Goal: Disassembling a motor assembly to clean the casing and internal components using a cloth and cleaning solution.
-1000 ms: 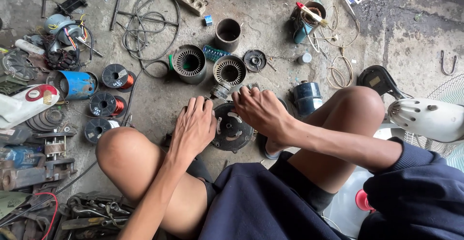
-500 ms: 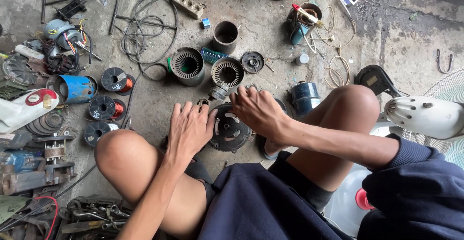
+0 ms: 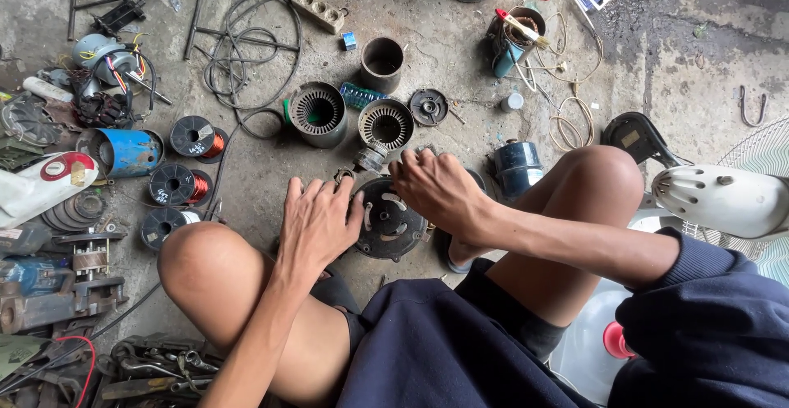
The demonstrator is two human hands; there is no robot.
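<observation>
A dark round motor housing (image 3: 388,221) lies on the concrete floor between my knees. My left hand (image 3: 316,221) rests flat on its left rim, fingers spread. My right hand (image 3: 437,188) curls over its upper right edge, fingertips at the rim near a small grey motor part (image 3: 370,157). Whether either hand truly grips the housing is hard to tell. Two ring-shaped stators (image 3: 318,112) (image 3: 385,124) stand just beyond the housing.
Copper wire spools (image 3: 196,138) and a blue can (image 3: 127,151) lie at left, with tools and a vise (image 3: 62,289) nearer. A black cable coil (image 3: 251,46), a metal cup (image 3: 382,64), a blue motor body (image 3: 516,165) and a white fan (image 3: 723,198) surround me.
Both hands stay on the motor housing; they shifted slightly, the right fingers curling more over the upper rim. The camera moved a little.
</observation>
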